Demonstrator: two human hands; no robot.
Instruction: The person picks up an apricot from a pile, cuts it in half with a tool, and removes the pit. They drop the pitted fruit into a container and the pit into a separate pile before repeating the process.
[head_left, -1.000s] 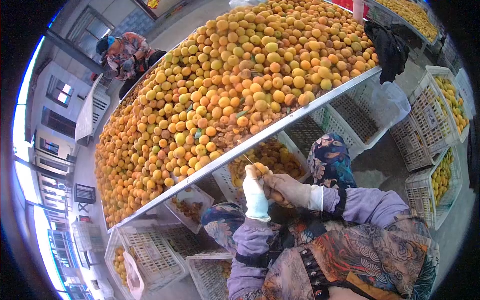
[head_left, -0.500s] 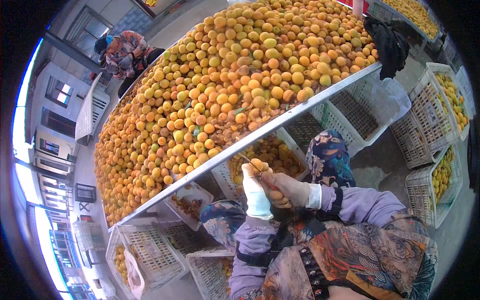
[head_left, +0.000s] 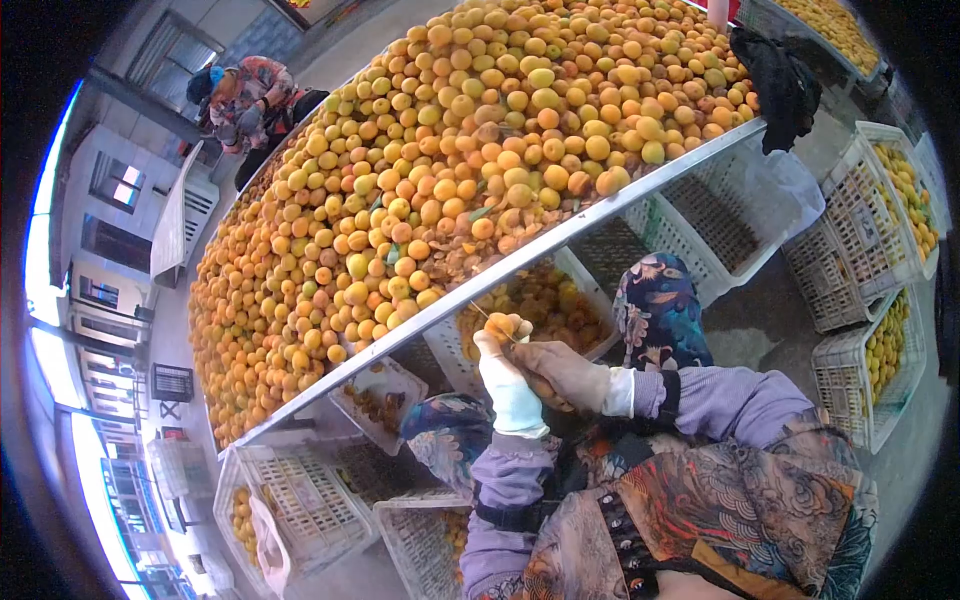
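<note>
My left hand (head_left: 502, 375), in a pale glove or sleeve cover, is closed around an orange apricot (head_left: 503, 325) below the table's metal edge. Against it, my right hand (head_left: 570, 376) is closed on a thin tool (head_left: 482, 310), whose slender tip sticks out past the fruit; its handle is hidden in the fingers. Just beyond both hands, a white crate (head_left: 590, 283) holds split fruit pieces. A large heap of apricots (head_left: 420, 190) covers the sloping table (head_left: 560, 236) in front of me.
Crates with fruit stand at the lower left (head_left: 300, 500) and at the right (head_left: 860, 240). A white tray (head_left: 400, 385) lies under the table edge. A black cloth or bag (head_left: 780, 90) hangs at the table's right corner. Another person (head_left: 250, 100) bends at the table's far left.
My hands have shifted slightly, with the right fingers now covering more of the tool near the fruit. The other person's arms have moved a little.
</note>
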